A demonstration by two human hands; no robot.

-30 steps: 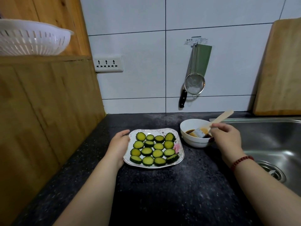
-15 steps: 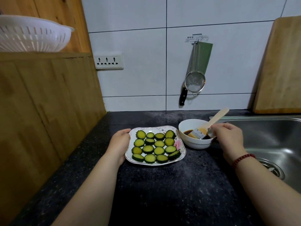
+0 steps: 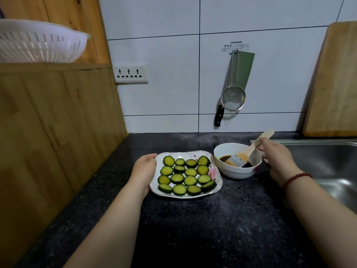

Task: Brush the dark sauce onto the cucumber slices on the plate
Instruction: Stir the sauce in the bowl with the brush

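A white flowered plate sits on the dark counter with several cucumber slices laid in rows. My left hand grips the plate's left rim. To the right stands a white bowl with dark sauce in it. A wooden-handled brush leans in the bowl, bristles in the sauce. My right hand pinches the brush handle near its upper part.
A steel sink lies at the right. A wooden cutting board leans on the wall. A knife and strainer hang on the tiles. A wooden cabinet with a white colander stands at the left.
My right hand has slid higher up the brush handle and the brush now stands steeper in the bowl. My left hand stays on the plate rim.
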